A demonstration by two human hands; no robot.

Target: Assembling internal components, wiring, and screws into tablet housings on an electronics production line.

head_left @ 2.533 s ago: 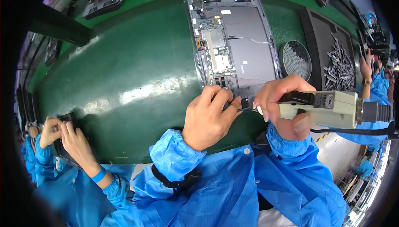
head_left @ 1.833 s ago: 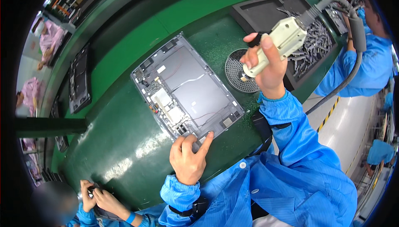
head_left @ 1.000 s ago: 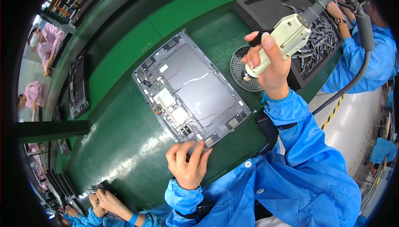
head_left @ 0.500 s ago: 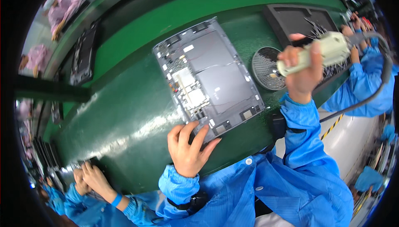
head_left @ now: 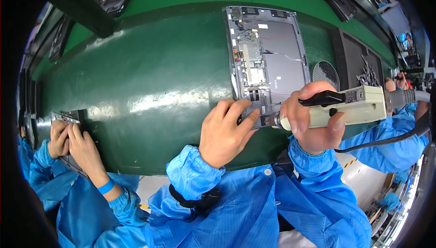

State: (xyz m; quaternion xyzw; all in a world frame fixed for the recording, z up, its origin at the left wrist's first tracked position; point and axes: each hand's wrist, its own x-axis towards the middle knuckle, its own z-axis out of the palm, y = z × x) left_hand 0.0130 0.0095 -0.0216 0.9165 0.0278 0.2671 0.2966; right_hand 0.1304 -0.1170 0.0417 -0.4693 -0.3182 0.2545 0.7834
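An opened tablet (head_left: 284,77), its circuit board and grey inner plates bare, lies on the green bench. My left hand (head_left: 227,132) grips its near left corner, fingers bent over the edge. In my right hand (head_left: 313,125) is a cream electric screwdriver (head_left: 359,107) with a black lever, held almost level. Its nose points left, over the tablet's near edge beside my left fingertips; whether the bit touches a screw cannot be made out. A cable runs from the tool's rear to the right.
Right of the tablet are a round ridged dish (head_left: 325,75) and a dark tray (head_left: 347,61) with small metal parts. A co-worker's hands (head_left: 77,145) work on another device at the left. Another person's blue sleeve (head_left: 386,143) shows at the right. More devices (head_left: 338,3) lie along the back.
My right hand has brought the screwdriver from above the round dish down to the tablet's near edge. My left hand stays at the tablet corner. The view has turned, with the tablet now further right.
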